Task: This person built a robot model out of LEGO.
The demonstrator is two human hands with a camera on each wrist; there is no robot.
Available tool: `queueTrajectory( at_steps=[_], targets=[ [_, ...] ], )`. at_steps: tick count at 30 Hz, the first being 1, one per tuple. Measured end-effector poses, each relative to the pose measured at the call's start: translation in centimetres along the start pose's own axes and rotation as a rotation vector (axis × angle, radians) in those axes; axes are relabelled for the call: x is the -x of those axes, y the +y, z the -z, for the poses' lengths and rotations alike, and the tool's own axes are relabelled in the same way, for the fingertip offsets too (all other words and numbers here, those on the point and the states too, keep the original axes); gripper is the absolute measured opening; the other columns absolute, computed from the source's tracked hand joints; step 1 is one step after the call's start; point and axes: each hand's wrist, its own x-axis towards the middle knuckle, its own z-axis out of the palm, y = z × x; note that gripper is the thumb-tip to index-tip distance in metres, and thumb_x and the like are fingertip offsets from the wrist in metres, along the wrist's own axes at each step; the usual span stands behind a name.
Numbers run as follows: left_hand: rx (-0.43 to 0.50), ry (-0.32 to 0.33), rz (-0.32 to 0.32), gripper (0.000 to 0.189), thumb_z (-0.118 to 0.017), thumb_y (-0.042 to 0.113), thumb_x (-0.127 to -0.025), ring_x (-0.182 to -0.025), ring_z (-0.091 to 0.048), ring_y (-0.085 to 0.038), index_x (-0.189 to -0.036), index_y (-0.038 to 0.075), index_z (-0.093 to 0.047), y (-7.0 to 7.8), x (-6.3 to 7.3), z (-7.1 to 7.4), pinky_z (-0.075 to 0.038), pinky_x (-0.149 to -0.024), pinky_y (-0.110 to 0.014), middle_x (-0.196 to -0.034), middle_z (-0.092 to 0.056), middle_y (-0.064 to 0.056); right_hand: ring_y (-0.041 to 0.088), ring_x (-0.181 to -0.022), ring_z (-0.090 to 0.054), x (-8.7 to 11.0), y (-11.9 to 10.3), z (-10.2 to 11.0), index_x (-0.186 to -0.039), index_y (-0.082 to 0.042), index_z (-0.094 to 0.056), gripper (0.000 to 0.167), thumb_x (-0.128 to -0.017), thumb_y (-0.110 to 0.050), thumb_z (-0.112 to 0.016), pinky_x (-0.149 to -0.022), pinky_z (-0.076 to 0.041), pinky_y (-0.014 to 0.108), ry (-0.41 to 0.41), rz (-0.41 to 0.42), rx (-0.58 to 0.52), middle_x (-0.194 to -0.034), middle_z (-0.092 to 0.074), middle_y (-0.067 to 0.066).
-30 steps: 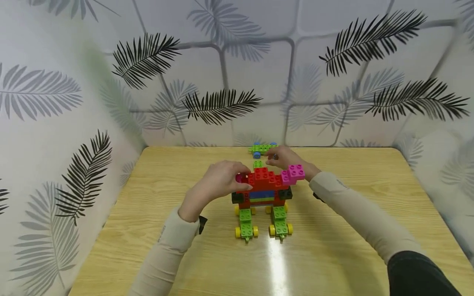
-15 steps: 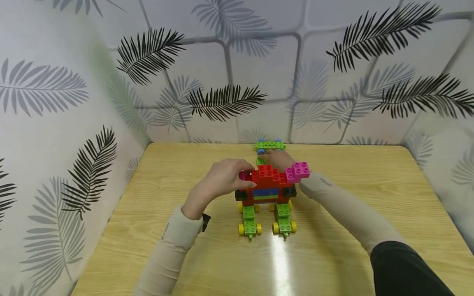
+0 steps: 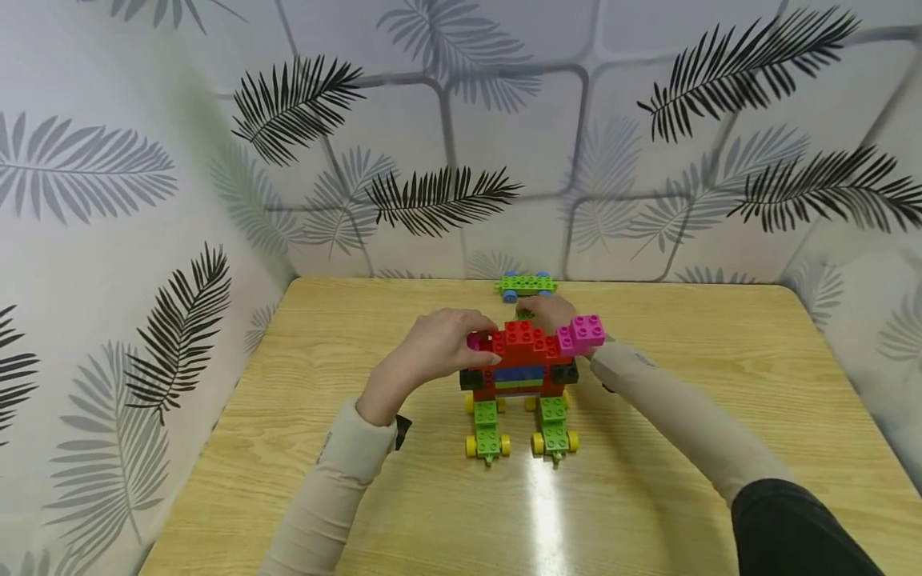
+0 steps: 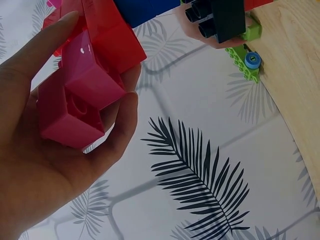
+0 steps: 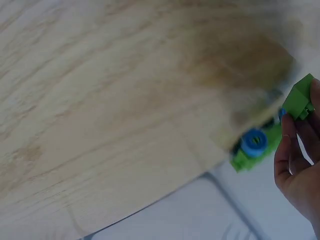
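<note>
A toy-brick figure stands mid-table, with a stepped red brick top point(image 3: 520, 344), a blue layer point(image 3: 520, 374) and black bricks point(image 3: 564, 373) at its sides. Two green wheeled bases point(image 3: 555, 428) with yellow wheels carry it. Pink bricks point(image 3: 580, 333) stick out at its right end. My left hand point(image 3: 442, 344) grips the left end, its thumb and fingers curled round magenta bricks point(image 4: 82, 107) joined to the red ones. Behind the figure, my right hand point(image 3: 549, 310) pinches a small green brick point(image 5: 299, 98); the figure partly hides this hand in the head view.
A green wheeled base point(image 3: 526, 283) with blue wheels stands at the back edge of the table, just beyond my right hand. Leaf-patterned sheeting point(image 3: 461, 144) rises behind the wooden table point(image 3: 324, 480) and along its sides.
My right hand has come down from beside the blue-wheeled base to the small green brick, taken it between the fingers and moved it slightly right. My left hand keeps its grip on the figure.
</note>
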Motion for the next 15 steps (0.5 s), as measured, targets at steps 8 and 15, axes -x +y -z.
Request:
queueTrajectory(
  at_steps=[8, 15],
  targets=[
    [0.003, -0.009, 0.013, 0.047, -0.071, 0.04, -0.086, -0.096, -0.064, -0.021, -0.122, 0.01, -0.066, 0.1, -0.1, 0.0, -0.053, -0.076, -0.038, -0.116, -0.067, -0.003, 0.025, -0.092, -0.062, 2.4, -3.2, 9.3, -0.116, -0.004, -0.069, 0.037, -0.085, -0.024, -0.075, -0.079, -0.051, 0.043, 0.17, -0.042, -0.204, -0.108, -0.069, 0.012],
    [0.011, -0.012, 0.012, 0.047, -0.071, 0.039, -0.087, -0.095, -0.063, -0.021, -0.122, 0.009, -0.066, 0.2, -0.1, 0.1, -0.053, -0.076, -0.038, -0.116, -0.067, -0.004, 0.016, -0.08, -0.06, 6.4, -9.4, 15.8, -0.108, -0.008, -0.073, 0.032, -0.081, -0.024, -0.078, -0.066, -0.047, 0.034, 0.195, 0.194, -0.134, -0.094, -0.071, 0.003]
  ],
)
